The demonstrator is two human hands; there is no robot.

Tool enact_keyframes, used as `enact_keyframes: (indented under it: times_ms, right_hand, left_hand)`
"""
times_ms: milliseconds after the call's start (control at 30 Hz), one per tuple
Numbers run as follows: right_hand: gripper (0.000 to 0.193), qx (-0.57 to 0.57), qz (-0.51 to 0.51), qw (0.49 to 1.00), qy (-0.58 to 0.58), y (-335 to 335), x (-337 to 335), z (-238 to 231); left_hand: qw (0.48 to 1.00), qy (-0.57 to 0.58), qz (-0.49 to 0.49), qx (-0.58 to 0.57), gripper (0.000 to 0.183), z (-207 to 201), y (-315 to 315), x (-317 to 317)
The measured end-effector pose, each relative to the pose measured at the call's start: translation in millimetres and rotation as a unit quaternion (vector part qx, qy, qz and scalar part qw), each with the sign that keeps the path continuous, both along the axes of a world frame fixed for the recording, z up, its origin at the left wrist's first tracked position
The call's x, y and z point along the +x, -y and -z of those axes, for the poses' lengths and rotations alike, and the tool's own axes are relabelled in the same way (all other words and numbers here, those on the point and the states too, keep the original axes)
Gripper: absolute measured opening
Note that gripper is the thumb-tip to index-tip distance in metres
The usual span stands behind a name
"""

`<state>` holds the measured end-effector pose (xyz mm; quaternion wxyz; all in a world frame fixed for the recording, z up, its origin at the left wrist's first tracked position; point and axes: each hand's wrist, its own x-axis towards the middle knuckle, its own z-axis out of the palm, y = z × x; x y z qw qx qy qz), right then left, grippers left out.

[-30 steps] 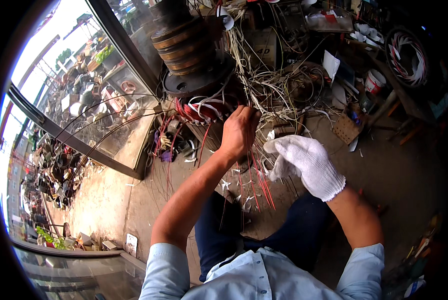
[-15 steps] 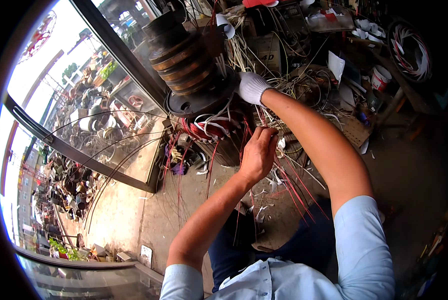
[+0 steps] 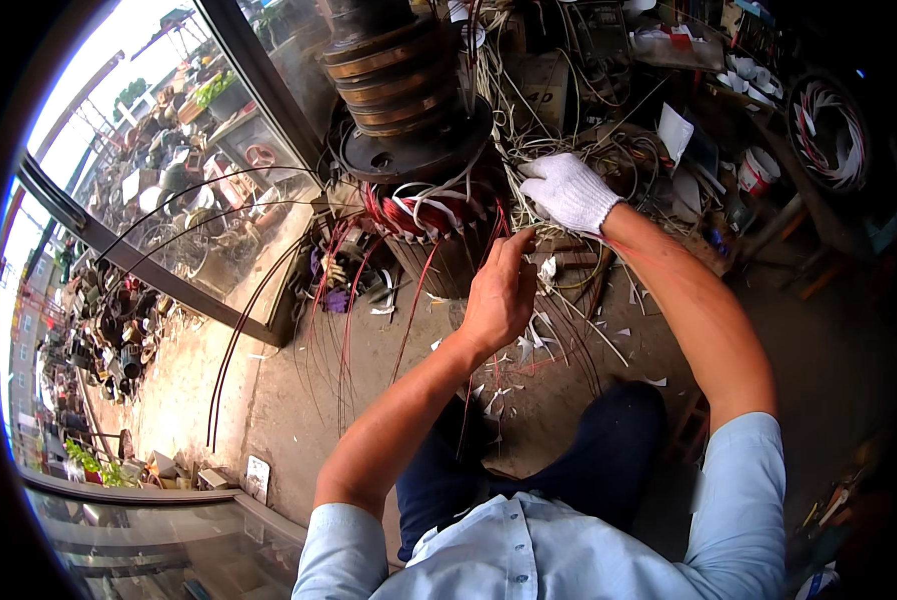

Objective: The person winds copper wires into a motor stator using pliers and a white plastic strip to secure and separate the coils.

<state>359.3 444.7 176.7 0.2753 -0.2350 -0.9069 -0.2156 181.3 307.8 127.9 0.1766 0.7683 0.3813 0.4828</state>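
Observation:
A large rotor [image 3: 394,90] with copper-coloured rings and a black flange stands upright ahead of me. Red and white winding leads [image 3: 431,212] circle it under the flange, above its grooved core [image 3: 444,262]. My left hand [image 3: 501,298], bare, is beside the core with its fingers stretched upward, open; its palm side is partly hidden. To the right, my right hand [image 3: 572,194] wears a white knit glove, its fingers curled in toward the rotor. Blurred thin red wires run from under the glove along my right forearm, so it appears closed on them. Other red wires [image 3: 419,300] hang from the windings.
Tangled pale cables [image 3: 619,165] lie behind my right hand. A white-and-red bucket [image 3: 759,170] and a wire-wound ring [image 3: 829,132] stand at the right. Paper scraps [image 3: 534,340] litter the floor. A metal-framed glass door [image 3: 259,90] is at the left, with scrap heaps beyond.
My right hand has come away from the flange, moving right and down, with red wires now streaking along its forearm. My left hand has straightened its fingers. The view has shifted.

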Motion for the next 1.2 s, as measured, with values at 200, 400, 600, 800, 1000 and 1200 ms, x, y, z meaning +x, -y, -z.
enact_keyframes:
  times_ms: [200, 400, 600, 800, 1000, 1200]
  right_hand:
    - [0.024, -0.677, 0.094, 0.682, -0.259, 67.5, -12.9, -51.7]
    - [0.012, -0.731, 0.063, 0.582, -0.351, 92.0, -6.4, -39.7]
    - [0.015, -0.718, 0.124, 0.609, -0.312, 118.8, 2.4, -30.9]
    - [0.033, -0.729, 0.129, 0.607, -0.291, 156.4, 17.0, -67.7]
    - [0.034, -0.654, 0.025, 0.486, -0.579, 188.0, 64.9, -43.6]
    - [0.028, -0.686, 0.067, 0.362, -0.628, 250.2, 43.9, 36.5]
  left_hand:
    - [0.999, 0.029, -0.001, -0.027, 0.045, 2.8, -5.0, -9.8]
    - [0.999, 0.026, -0.033, -0.014, 0.044, -5.4, -12.5, -9.0]
    - [0.996, -0.080, -0.032, -0.012, 0.045, -29.1, -25.3, 4.6]
    - [0.989, -0.135, -0.039, 0.052, 0.031, -5.7, -36.2, 9.2]
    - [0.997, -0.077, 0.015, -0.005, 0.027, -15.1, -41.0, 11.7]
    - [0.987, -0.080, 0.010, -0.141, 0.039, -19.8, -45.1, 16.0]
